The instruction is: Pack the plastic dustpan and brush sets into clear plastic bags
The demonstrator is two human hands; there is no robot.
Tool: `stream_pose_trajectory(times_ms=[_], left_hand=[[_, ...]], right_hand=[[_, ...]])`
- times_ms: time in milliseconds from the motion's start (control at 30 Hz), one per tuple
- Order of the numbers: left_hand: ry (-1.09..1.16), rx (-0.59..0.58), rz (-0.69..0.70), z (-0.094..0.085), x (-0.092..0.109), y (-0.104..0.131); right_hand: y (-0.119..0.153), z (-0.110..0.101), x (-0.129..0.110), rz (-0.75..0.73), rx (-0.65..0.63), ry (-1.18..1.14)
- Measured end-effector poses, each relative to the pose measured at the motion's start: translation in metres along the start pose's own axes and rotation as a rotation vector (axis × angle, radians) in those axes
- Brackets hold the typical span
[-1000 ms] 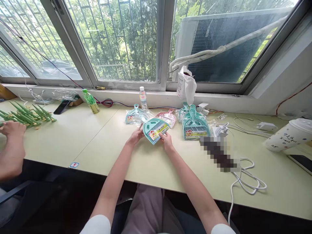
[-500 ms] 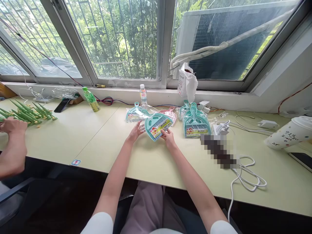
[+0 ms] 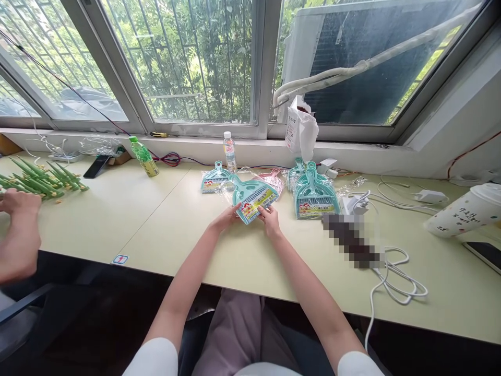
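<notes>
A teal dustpan and brush set [image 3: 254,197] with a printed label is tilted above the table, its handle toward the upper left and clear wrap around the handle. My left hand [image 3: 227,216] grips its lower left edge. My right hand [image 3: 269,219] pinches the lower right edge, thumb over the label. Behind it lie a wrapped teal set [image 3: 214,177] on the left and a pink one [image 3: 274,180], partly hidden. To the right is a pile of several wrapped teal sets [image 3: 315,196].
Clear bottle [image 3: 229,151] and green bottle [image 3: 144,156] stand toward the window. White cables [image 3: 403,282], a plug adapter [image 3: 354,202], a cup [image 3: 465,211] and a phone [image 3: 485,256] lie right. At far left, another person's hand [image 3: 19,201] is by green stalks [image 3: 43,180].
My left hand has shifted from the dustpan's upper left side down to its lower left edge. My right hand keeps its grip, and the dustpan is barely moved.
</notes>
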State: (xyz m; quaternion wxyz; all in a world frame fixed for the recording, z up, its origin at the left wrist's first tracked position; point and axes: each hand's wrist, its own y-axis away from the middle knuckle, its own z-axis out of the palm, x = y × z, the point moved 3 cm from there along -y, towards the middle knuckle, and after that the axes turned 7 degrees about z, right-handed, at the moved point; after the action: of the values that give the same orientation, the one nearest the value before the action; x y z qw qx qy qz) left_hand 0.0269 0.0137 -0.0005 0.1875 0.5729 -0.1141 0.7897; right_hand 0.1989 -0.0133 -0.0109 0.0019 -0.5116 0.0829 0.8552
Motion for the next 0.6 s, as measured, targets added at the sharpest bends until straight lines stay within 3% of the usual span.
stream_pose_trajectory(times_ms=[100,200,400,600], left_hand=[[0.067,0.119,0.112,0.001,0.0,-0.003],[0.114,0.209,0.118,0.003,-0.003,-0.003],[0.105,0.118,0.006,0.022,-0.015,-0.005],[-0.014,0.17,0.104,0.027,-0.011,-0.006]], right_hand=[[-0.002,0.001,0.003,0.0,-0.014,-0.006],[-0.001,0.003,0.004,-0.008,-0.015,-0.012],[0.0,0.0,-0.001,-0.052,0.066,-0.047],[-0.003,-0.001,0.0,-0.055,0.111,-0.066]])
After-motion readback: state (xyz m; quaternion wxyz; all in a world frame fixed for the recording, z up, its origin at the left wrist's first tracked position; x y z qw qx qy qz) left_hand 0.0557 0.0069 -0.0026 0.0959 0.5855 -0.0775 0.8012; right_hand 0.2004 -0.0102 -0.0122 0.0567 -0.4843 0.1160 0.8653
